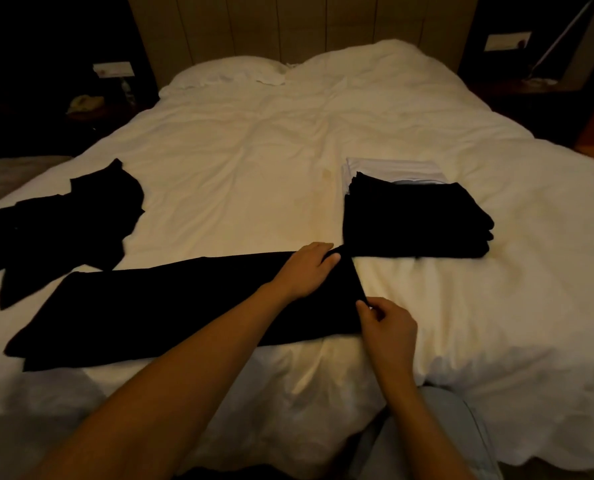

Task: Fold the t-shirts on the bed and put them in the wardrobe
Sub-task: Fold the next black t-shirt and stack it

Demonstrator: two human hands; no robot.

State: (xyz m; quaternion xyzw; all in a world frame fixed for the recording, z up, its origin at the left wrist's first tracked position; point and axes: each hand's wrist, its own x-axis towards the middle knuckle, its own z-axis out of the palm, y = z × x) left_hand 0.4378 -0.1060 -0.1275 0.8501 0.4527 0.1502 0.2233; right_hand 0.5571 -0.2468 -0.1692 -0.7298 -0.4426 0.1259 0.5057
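Head view: a black t-shirt [184, 306], already folded into a long strip, lies across the near side of the bed [254, 150]; the left hand [306, 268] grips its far right corner, the right hand [387, 327] pinches the near one; carrying both corners leftward level should keep the fold square; a folded stack [413, 220] sits just beyond; another unfolded shirt [63, 223] waits at left.

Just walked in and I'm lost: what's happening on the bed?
A person is folding a black t-shirt laid out long on the white bed. The left hand and right hand each pinch a corner of its right end. A folded stack sits beyond; another black shirt lies unfolded at left.
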